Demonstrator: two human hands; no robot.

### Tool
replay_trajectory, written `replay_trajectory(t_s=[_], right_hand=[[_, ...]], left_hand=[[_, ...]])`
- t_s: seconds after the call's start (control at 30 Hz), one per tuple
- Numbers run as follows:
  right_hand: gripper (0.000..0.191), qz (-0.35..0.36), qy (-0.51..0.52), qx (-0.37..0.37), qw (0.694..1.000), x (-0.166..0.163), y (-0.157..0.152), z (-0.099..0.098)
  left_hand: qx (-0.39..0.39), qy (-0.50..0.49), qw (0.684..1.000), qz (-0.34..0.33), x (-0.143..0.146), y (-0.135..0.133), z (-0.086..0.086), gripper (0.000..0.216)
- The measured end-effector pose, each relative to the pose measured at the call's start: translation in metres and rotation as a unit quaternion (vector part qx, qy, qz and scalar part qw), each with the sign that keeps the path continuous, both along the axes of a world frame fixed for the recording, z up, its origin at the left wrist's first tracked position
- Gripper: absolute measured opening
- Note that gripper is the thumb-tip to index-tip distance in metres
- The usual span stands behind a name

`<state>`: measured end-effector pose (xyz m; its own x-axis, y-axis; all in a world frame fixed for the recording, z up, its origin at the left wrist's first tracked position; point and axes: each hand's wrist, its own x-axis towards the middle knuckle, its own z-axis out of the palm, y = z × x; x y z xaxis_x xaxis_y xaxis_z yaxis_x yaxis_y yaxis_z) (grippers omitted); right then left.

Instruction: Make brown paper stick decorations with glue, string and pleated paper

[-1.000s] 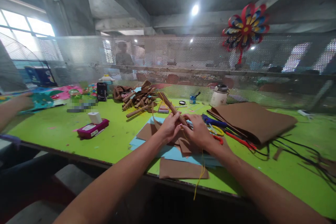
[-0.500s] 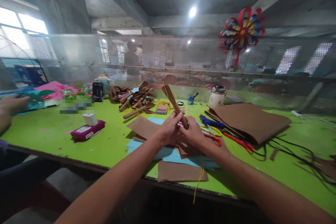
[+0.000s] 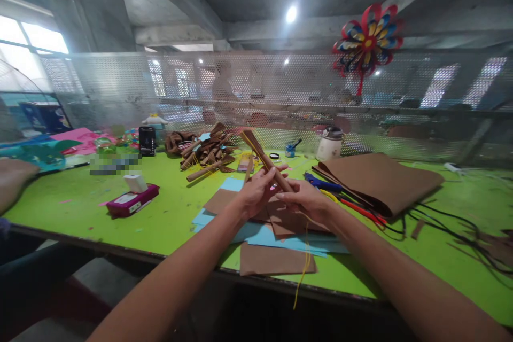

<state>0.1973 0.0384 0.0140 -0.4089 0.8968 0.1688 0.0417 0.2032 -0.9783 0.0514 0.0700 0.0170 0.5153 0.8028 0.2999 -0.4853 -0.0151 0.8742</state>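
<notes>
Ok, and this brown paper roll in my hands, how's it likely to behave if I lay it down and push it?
The brown paper roll is probably light, since it looks like thin rolled sheet. It seems fairly stiff lengthwise, sticking out past the left hand without sagging. Being narrow and roundish, it may roll, perhaps unevenly given its flared far end.

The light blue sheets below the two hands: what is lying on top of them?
Brown paper pieces lie there; a yellow thread hangs across their near edge. What the left hand and right hand cover cannot be seen.
</notes>
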Motion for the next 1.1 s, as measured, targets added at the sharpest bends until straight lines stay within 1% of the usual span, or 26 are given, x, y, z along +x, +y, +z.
replay_trajectory(t_s=[0.03,0.1,0.23,0.33,0.43,0.5,0.57,0.6,0.67,0.73,0.8,0.9,0.97,1.0,1.03,1.1], right_hand=[[0.029,0.007,-0.004,-0.004,1.000,0.003,0.000,0.000],[0.029,-0.001,-0.009,0.000,1.000,0.007,0.000,0.000],[0.032,-0.025,-0.029,0.007,0.999,0.008,0.001,0.000],[0.033,-0.043,-0.084,0.016,0.995,0.008,0.001,0.001],[0.030,-0.061,-0.134,0.036,0.988,0.014,0.006,0.001],[0.028,-0.081,-0.156,0.054,0.983,0.021,0.012,0.000],[0.028,-0.109,-0.174,0.073,0.976,0.031,0.017,0.001],[0.027,-0.121,-0.181,0.080,0.973,0.036,0.019,0.003],[0.027,-0.126,-0.190,0.078,0.971,0.045,0.022,0.005],[0.026,-0.115,-0.191,0.060,0.973,0.051,0.023,0.007],[0.026,-0.100,-0.188,0.038,0.976,0.053,0.023,0.005],[0.028,-0.072,-0.198,0.016,0.978,0.053,0.022,-0.002],[0.028,-0.061,-0.222,0.017,0.973,0.055,0.021,-0.007],[0.028,-0.060,-0.239,0.021,0.969,0.056,0.020,-0.009],[0.028,-0.060,-0.258,0.028,0.964,0.058,0.020,-0.011],[0.026,-0.061,-0.295,0.045,0.953,0.062,0.018,-0.013]], left_hand=[[0.005,-0.007,1.000,0.008,-0.001,0.001,0.000,0.029],[0.006,-0.013,1.000,0.019,-0.002,0.002,-0.001,0.027],[-0.029,-0.026,0.999,0.020,-0.005,0.003,-0.002,0.020],[-0.060,-0.033,0.998,0.012,-0.006,0.006,-0.003,0.017],[-0.092,-0.013,0.996,0.009,-0.009,0.011,-0.003,0.018],[-0.116,0.022,0.992,0.040,-0.011,0.015,-0.003,0.020],[-0.110,0.072,0.984,0.116,-0.013,0.019,-0.003,0.022],[-0.083,0.104,0.977,0.167,-0.014,0.020,-0.003,0.022],[0.010,0.186,0.947,0.263,-0.016,0.023,-0.005,0.017],[0.088,0.268,0.906,0.315,-0.017,0.025,-0.008,0.011],[0.117,0.328,0.870,0.349,-0.019,0.026,-0.011,0.012],[0.143,0.407,0.812,0.394,-0.028,0.024,-0.016,0.021],[0.180,0.475,0.774,0.378,-0.038,0.021,-0.018,0.024],[0.207,0.532,0.740,0.355,-0.043,0.018,-0.018,0.022],[0.240,0.592,0.697,0.326,-0.048,0.015,-0.018,0.021],[0.262,0.632,0.665,0.301,-0.055,0.010,-0.014,0.018]])
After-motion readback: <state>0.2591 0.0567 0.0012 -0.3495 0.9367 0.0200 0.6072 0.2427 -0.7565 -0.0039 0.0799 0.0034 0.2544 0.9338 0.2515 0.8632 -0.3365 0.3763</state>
